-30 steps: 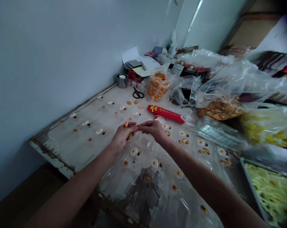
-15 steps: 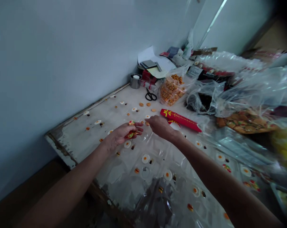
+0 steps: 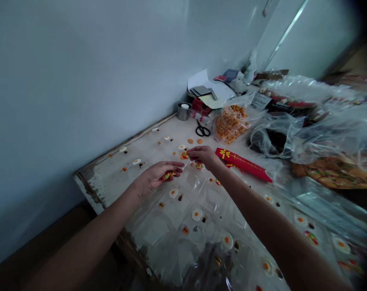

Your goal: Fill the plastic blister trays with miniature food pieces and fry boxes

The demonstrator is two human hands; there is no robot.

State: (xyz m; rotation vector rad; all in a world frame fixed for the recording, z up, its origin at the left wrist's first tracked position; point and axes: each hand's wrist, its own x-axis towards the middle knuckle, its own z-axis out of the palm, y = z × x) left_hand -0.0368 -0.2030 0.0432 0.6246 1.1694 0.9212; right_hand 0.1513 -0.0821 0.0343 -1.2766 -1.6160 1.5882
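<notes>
Head view: the left hand [image 3: 162, 174] is palm partly up, its grip curled around a few small, bright pieces [image 3: 168, 176], with its fingers pointing toward the right hand [image 3: 203, 154]. The right hand reaches over the counter [image 3: 98, 180], palm down, its fingers close together at a round orange disc [image 3: 183, 155] with a green patch; whether that grip pinches the disc or only touches it cannot be told. The hands are near each other but apart. Clear plastic [image 3: 213, 198] covers much of the counter, dotted with small eggs [image 3: 197, 214] and burgers [image 3: 185, 230]. A red carton [image 3: 245, 164] lies just beside the right wrist. Farther back are two plain discs [image 3: 190, 141], black scissors [image 3: 203, 129], a metal cup [image 3: 183, 112] against the wall side and a bag [image 3: 231, 124] of orange bits. A larger bag [image 3: 335, 167], full of round pieces, sits at the right.
</notes>
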